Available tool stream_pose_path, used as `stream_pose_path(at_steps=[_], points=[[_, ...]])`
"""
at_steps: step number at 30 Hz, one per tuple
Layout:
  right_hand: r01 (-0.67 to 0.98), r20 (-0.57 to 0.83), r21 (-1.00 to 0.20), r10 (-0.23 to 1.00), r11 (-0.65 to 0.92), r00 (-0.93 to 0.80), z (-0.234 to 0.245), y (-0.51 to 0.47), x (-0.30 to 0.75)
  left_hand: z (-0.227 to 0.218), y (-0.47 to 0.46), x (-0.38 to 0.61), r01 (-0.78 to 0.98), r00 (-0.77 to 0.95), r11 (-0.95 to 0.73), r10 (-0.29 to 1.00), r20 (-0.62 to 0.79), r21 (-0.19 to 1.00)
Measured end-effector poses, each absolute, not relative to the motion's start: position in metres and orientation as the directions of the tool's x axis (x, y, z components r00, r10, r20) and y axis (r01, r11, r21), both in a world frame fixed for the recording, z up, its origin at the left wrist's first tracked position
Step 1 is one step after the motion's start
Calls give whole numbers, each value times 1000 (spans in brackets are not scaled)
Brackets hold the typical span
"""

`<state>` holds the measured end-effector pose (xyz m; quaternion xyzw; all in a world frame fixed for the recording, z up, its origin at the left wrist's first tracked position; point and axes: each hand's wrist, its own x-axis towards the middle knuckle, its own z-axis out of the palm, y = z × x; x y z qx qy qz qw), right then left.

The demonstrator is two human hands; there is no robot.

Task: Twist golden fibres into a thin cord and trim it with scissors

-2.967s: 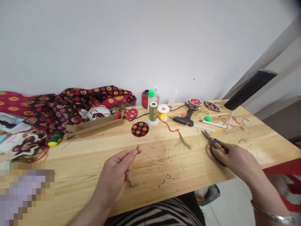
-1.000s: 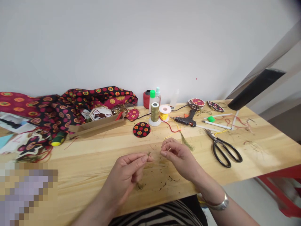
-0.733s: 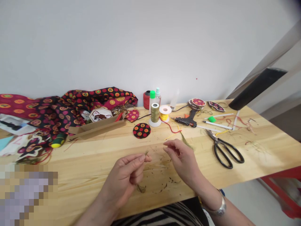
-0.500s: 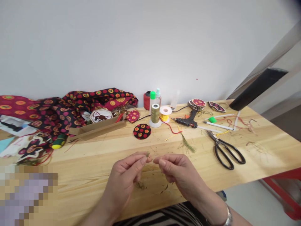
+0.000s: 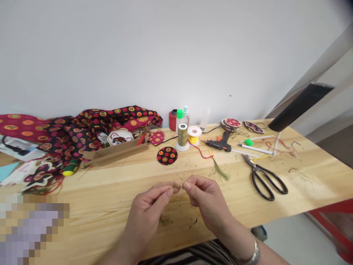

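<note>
My left hand [image 5: 150, 209] and my right hand [image 5: 205, 200] meet fingertip to fingertip just above the wooden table [image 5: 116, 191], near its front edge. Both are closed in a pinch. The left hand pinches a small olive-green thread tassel; its frayed end [image 5: 165, 220] hangs below the palm. The right hand's thumb and forefinger press at the tassel's top, right beside the left fingertips. A second olive tassel [image 5: 220, 172] lies on the table beyond my right hand. Black scissors [image 5: 264, 178] lie to the right, untouched.
Patterned red and black fabric [image 5: 82, 127] and a cardboard box [image 5: 116, 151] fill the back left. Thread spools [image 5: 182, 137], a round fabric disc [image 5: 167, 155], a black glue gun [image 5: 220, 142], pens and thread scraps lie along the back. A black lamp head [image 5: 300, 106] overhangs the right side.
My right hand left the scissors, came across to the left hand and closed in on the tassel's top. The left hand kept its pinch throughout. The view tilted slightly.
</note>
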<state>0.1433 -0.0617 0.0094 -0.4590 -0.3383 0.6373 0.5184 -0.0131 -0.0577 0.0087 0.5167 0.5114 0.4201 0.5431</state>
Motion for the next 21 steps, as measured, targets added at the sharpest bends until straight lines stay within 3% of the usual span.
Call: stream_pose_path(at_steps=[3,10,21], points=[[-132,-159,-976,982,-172,-101,13,-63,146,8,-56,-12,13,62,184,981,-185,983],[225,-253,-953,941,-203,-224,14,-67,147,15,-58,-7,56,117,219,968,-224,974],[311,-235,-940,929,-142,-286,14,-67,149,17,-59,-4,126,182,233,950,-253,964]])
